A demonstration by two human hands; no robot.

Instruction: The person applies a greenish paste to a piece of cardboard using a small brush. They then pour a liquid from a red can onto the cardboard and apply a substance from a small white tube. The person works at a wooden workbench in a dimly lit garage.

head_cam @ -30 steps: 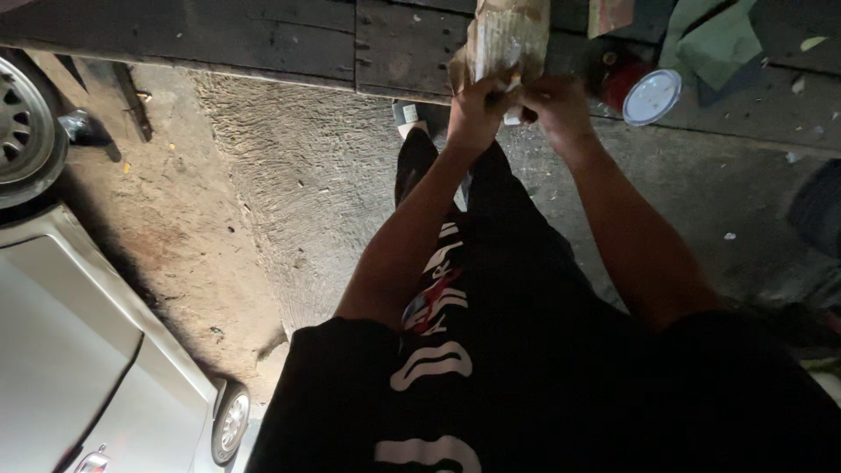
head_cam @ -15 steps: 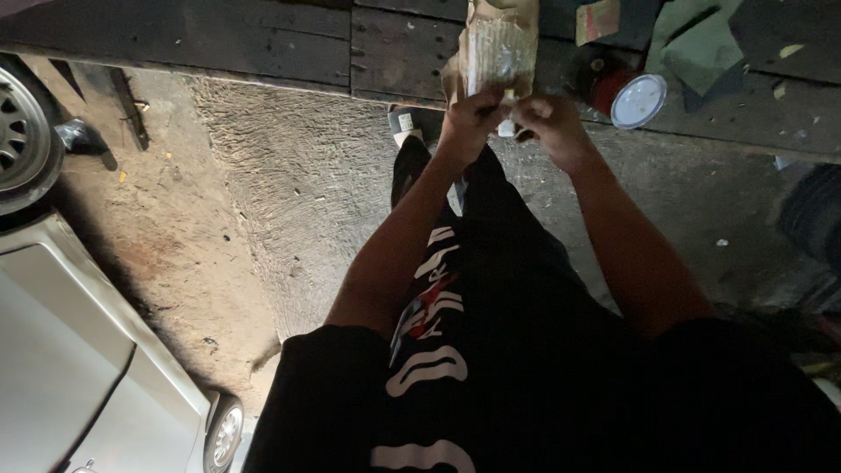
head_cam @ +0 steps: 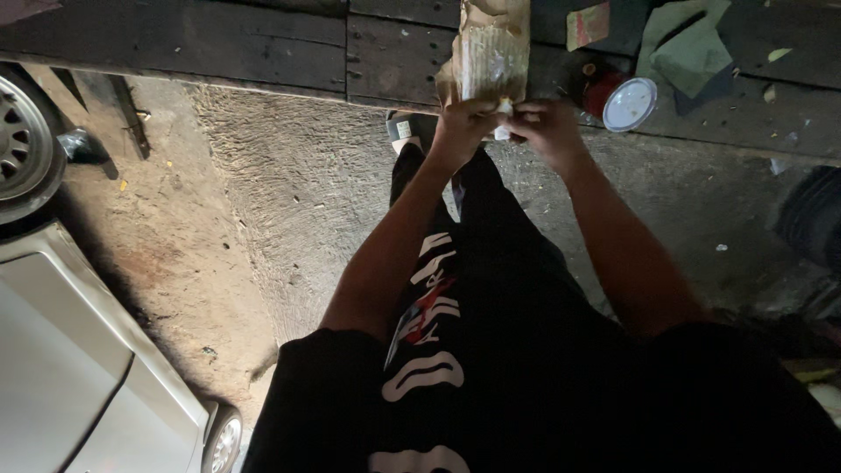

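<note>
Head cam looks straight down at the person's two bare hands, both up at the near edge of a dark wooden desk. Left hand is curled round the lower end of a tall packet wrapped in crinkled clear plastic w/ brownish paper; its fingers are pressed together against the wrap, gripping it. Packet stands roughly upright on the desk edge, its top running out of frame. Right hand sits just beside the left, touching the packet's bottom right corner; fingers bunched and pinching at a small whitish bit of the wrap there, though exactly what they nip is too small to tell. Just right of the hands, on the desk, lies a red tin w/ a white round end, on its side, close to the right hand but apart from it. Further right, a folded green cloth, and above the tin a small reddish card scrap. Below the desk: rough concrete floor, the person's black trousers w/ white and red print, and one foot in a sandal near the desk edge. At far left, a pale car body w/ a spoked wheel.
</note>
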